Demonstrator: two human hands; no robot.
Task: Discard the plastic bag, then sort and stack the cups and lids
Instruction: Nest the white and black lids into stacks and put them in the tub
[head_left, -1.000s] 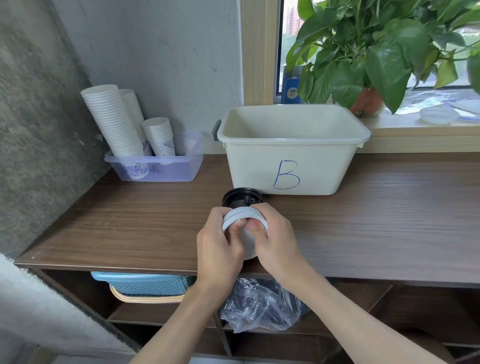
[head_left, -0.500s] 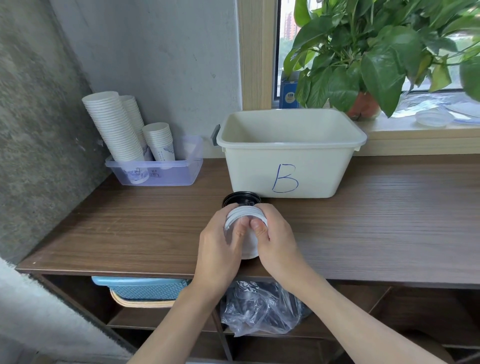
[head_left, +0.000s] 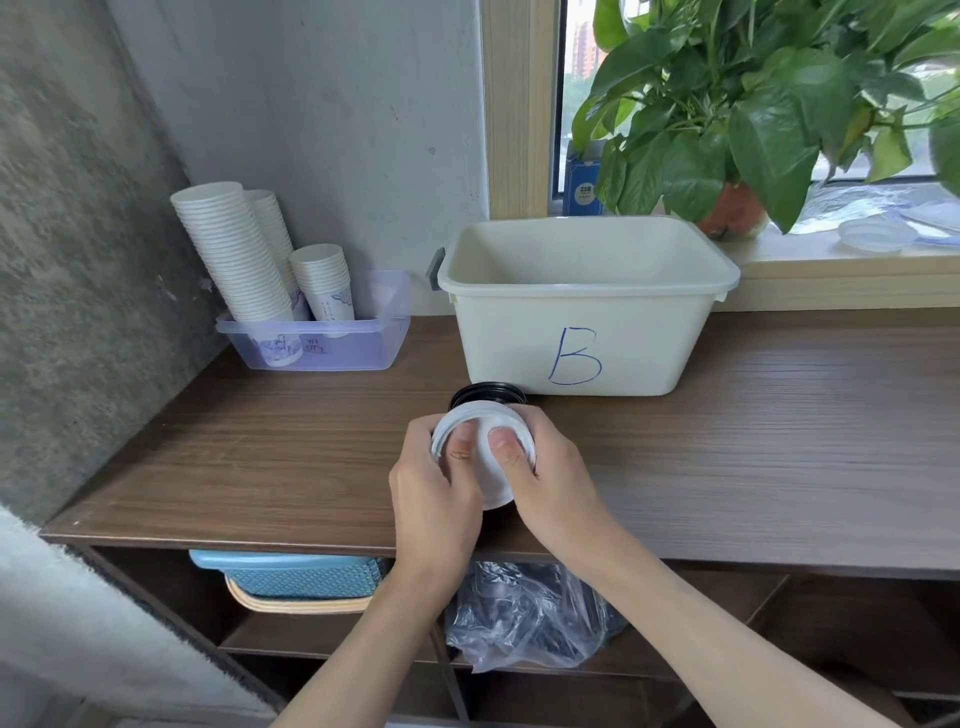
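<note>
Both my hands hold a stack of white cups (head_left: 485, 452) tilted toward me above the front of the wooden counter (head_left: 260, 457). My left hand (head_left: 436, 499) wraps its left side and my right hand (head_left: 550, 480) its right side, both thumbs pressed inside the rim. Just behind the stack sits a stack of black lids (head_left: 487, 394), partly hidden. Tall stacks of white paper cups (head_left: 234, 254) stand in a clear tray (head_left: 358, 345) at the back left. A crumpled clear plastic bag (head_left: 524, 618) lies on the shelf under the counter.
A cream bin marked "B" (head_left: 587, 312) stands behind the lids. On the windowsill are a potted plant (head_left: 737, 114) and clear lids (head_left: 872, 234). A blue basket (head_left: 296, 574) sits on the lower shelf at left. A grey wall borders the left.
My hands and the white cup stack stay in about the same place; the thumbs have shifted slightly inside the rim. The camera has tilted a little.
</note>
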